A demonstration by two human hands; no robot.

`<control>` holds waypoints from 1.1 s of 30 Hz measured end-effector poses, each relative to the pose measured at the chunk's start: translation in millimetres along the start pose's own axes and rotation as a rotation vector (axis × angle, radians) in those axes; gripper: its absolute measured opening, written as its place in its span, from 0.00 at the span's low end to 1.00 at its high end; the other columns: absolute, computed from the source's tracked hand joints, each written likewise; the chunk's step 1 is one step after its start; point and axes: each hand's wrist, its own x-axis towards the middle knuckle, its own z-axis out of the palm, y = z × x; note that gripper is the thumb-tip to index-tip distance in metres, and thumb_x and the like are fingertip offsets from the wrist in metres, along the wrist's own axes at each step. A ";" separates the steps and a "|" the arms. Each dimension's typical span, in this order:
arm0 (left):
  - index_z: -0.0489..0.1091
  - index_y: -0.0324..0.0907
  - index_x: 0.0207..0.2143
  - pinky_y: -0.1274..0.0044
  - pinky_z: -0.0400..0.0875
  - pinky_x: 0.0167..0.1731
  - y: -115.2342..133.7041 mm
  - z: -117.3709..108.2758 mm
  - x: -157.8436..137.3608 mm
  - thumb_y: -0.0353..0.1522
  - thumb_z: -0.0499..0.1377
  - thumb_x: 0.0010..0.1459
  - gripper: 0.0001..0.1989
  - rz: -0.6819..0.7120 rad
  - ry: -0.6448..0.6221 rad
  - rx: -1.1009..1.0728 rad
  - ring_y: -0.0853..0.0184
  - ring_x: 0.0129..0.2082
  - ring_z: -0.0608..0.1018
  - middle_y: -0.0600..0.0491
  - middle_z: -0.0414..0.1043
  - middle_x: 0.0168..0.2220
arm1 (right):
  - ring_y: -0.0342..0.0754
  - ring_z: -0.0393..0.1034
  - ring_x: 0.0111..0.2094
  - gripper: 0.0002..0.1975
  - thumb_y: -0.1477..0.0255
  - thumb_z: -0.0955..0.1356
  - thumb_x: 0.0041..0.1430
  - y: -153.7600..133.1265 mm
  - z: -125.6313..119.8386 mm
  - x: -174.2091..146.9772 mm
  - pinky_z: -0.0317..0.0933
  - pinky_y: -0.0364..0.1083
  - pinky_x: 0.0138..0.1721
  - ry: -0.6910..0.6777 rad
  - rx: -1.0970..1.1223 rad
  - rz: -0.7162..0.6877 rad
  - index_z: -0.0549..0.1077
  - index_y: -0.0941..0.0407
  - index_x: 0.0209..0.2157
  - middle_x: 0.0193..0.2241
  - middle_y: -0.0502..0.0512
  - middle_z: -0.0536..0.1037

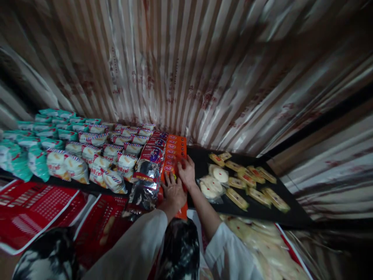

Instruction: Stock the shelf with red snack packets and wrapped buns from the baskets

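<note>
Hands on the stock: we are resting both bare hands on a long strip of orange printed packets (171,153), which is lying on a black shelf (201,161) just right of a column of dark glossy packets (150,155). Our left hand (174,192) is lying over the lower part, its fingers spread; our right hand (187,172) is touching the right edge higher up, its fingers bent, though we cannot tell whether they are pinching the wrapper.

For a neat row, we are probably best served by steadying the near end with the left palm while the right fingers are guiding the edge parallel to the dark column. Light, even pressure is likely suiting the thin wrappers better than a squeeze, which could be creasing them or nudging the neighbours.

To the left, white bags (100,169) and teal bags (37,161) are standing in ranks; to the right, round white cakes in clear wrap (212,182) and small yellow packets (246,177) are lying loosely scattered. Red perforated baskets (58,194) are sitting below, and striped sheeting (186,70) is hanging behind.
</note>
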 end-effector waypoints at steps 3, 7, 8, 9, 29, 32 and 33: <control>0.55 0.42 0.62 0.50 0.44 0.59 0.6 -4.4 -2.9 0.39 0.58 0.52 0.35 0.012 0.019 -0.014 0.45 0.66 0.42 0.41 0.42 0.67 | 0.55 0.58 0.57 0.18 0.68 0.60 0.57 1.4 -10.0 -8.6 0.55 0.55 0.57 0.026 -0.004 -0.042 0.75 0.60 0.44 0.54 0.64 0.67; 0.54 0.39 0.62 0.54 0.39 0.61 2.7 -4.4 -5.6 0.38 0.58 0.52 0.36 0.069 0.064 -0.028 0.48 0.66 0.41 0.40 0.41 0.67 | 0.54 0.58 0.57 0.17 0.69 0.60 0.57 10.3 -31.3 -16.6 0.56 0.56 0.57 0.065 -0.045 -0.083 0.75 0.58 0.43 0.55 0.63 0.67; 0.55 0.38 0.62 0.55 0.39 0.62 4.0 -3.9 -7.1 0.38 0.58 0.52 0.35 0.083 0.080 -0.034 0.49 0.66 0.41 0.39 0.40 0.67 | 0.53 0.58 0.57 0.17 0.70 0.60 0.57 14.6 -37.2 -18.7 0.56 0.55 0.57 0.071 -0.062 -0.093 0.75 0.58 0.42 0.54 0.63 0.68; 0.56 0.37 0.61 0.56 0.38 0.62 5.8 -3.5 -9.6 0.37 0.57 0.52 0.34 0.096 0.101 -0.043 0.50 0.66 0.40 0.39 0.41 0.67 | 0.53 0.58 0.57 0.17 0.70 0.60 0.57 19.7 -43.1 -21.2 0.56 0.55 0.57 0.072 -0.082 -0.104 0.75 0.58 0.41 0.54 0.63 0.68; 0.68 0.32 0.50 0.62 0.51 0.63 55.6 8.4 -103.7 0.30 0.51 0.52 0.23 0.231 0.081 -0.375 0.54 0.67 0.44 0.42 0.49 0.65 | 0.58 0.59 0.55 0.22 0.65 0.61 0.58 74.1 -129.7 -72.5 0.56 0.57 0.53 -0.224 -0.532 -0.050 0.68 0.58 0.52 0.54 0.66 0.67; 0.67 0.30 0.50 0.67 0.51 0.63 65.3 13.4 -109.2 0.29 0.51 0.52 0.23 0.200 0.113 -0.387 0.55 0.66 0.47 0.40 0.50 0.64 | 0.57 0.64 0.52 0.22 0.66 0.60 0.58 74.1 -135.5 -71.6 0.58 0.53 0.50 -0.251 -0.472 -0.075 0.67 0.61 0.52 0.53 0.68 0.68; 0.67 0.30 0.51 0.68 0.51 0.63 68.8 15.5 -110.9 0.29 0.51 0.52 0.23 0.192 0.122 -0.392 0.55 0.66 0.49 0.40 0.51 0.64 | 0.56 0.65 0.50 0.22 0.67 0.60 0.59 73.2 -138.5 -71.1 0.59 0.52 0.49 -0.264 -0.458 -0.079 0.67 0.62 0.52 0.52 0.68 0.70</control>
